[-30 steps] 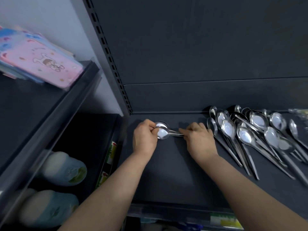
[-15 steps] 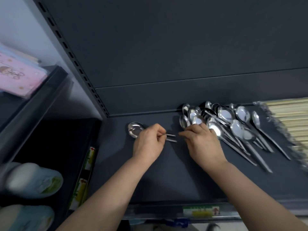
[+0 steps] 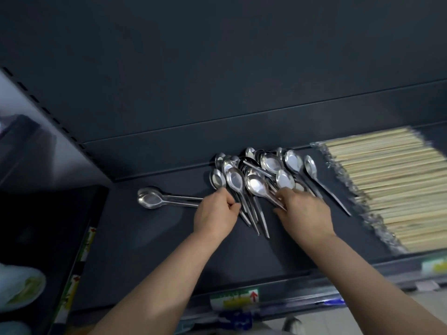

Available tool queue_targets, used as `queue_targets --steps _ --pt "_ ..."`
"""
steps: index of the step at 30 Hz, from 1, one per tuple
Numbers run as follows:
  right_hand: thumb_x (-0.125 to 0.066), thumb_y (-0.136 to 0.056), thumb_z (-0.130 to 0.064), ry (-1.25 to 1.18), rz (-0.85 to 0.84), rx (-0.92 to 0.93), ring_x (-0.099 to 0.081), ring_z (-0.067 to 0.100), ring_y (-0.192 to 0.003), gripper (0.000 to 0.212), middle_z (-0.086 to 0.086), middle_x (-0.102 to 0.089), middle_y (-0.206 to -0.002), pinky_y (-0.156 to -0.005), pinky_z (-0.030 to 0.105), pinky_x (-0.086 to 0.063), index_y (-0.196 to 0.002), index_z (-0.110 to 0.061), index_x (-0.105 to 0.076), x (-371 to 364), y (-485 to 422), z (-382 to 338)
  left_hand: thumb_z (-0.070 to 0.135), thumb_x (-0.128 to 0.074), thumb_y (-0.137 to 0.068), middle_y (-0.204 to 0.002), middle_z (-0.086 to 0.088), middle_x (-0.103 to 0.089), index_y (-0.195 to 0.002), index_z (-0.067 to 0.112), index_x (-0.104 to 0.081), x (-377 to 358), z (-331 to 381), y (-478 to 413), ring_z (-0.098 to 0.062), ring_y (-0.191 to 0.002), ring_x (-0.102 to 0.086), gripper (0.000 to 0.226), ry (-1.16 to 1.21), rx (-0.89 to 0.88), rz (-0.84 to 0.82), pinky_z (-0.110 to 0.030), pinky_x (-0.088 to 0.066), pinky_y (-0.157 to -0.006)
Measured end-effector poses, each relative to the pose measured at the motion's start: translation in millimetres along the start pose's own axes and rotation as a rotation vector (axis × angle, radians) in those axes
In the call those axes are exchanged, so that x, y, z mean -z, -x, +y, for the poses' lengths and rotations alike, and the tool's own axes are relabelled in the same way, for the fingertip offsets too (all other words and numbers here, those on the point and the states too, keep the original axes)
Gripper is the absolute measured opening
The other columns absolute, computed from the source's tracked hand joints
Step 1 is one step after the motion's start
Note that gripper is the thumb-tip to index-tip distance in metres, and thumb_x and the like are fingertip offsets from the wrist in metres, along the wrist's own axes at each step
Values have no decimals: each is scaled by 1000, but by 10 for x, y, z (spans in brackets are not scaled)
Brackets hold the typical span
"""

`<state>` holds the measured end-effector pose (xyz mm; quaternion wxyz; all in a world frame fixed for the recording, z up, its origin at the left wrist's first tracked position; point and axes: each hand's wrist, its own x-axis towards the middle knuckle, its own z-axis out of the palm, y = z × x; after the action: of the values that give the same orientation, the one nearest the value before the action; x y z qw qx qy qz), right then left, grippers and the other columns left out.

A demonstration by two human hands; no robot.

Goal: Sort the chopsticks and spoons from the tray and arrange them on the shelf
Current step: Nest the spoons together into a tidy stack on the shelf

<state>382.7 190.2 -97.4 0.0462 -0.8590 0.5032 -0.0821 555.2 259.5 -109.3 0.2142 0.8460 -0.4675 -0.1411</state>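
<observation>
A heap of steel spoons lies on the dark shelf, bowls toward the back wall. Two stacked spoons lie apart at the left, handles pointing right. My left hand has its fingers curled round the handle of a spoon at the heap's left side. My right hand pinches the handle of another spoon between thumb and fingers. A wide layer of wrapped pale wooden chopsticks covers the shelf's right part.
The shelf's front rail carries price labels. A slotted upright bounds the shelf at the left, and a lower dark shelf with a pale packet lies beyond it. The dark back wall rises behind the spoons.
Both hands let go of the two stacked spoons at the left and moved right to the heap, where each now takes hold of a handle. The view has swung right, showing more chopsticks.
</observation>
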Motion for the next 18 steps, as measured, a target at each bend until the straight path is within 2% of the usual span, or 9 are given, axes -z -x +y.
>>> queue_targets --steps 2,8,13,18 --pt "-62 -89 -30 -29 -82 -25 -63 23 -95 25 -1 -65 -104 -68 30 -43 -111 -21 -56 19 -31 19 37 -65 -88 -79 9 -65 -83 24 -59 -35 50 17 -15 -79 -63 15 4 26 22 -34 -53 -70" --pt "-59 -83 -19 -42 -305 -120 -61 27 -104 29 4 -63 -111 -74 28 -43 -111 -22 -62 97 -221 39 43 -63 -88 -83 10 -69 -83 25 -66 -55 167 44 -16 -84 -65 19 -50 92 8 -33 -54 -71" --pt "-54 -85 -22 -199 -368 -110 -60 29 -98 19 6 -65 -103 -72 28 -41 -99 -17 -66 159 -185 115 50 -62 -87 -69 1 -68 -70 13 -68 -55 355 60 -21 -72 -63 41 -101 166 17 -28 -46 -58" --pt "-51 -88 -27 -432 -406 -155 -54 23 -84 11 -2 -59 -85 -69 31 -39 -93 -17 -53 223 -172 240 52 -67 -79 -66 2 -59 -60 15 -55 -101 456 -44 -25 -76 -63 43 -94 269 0 -27 -38 -56"
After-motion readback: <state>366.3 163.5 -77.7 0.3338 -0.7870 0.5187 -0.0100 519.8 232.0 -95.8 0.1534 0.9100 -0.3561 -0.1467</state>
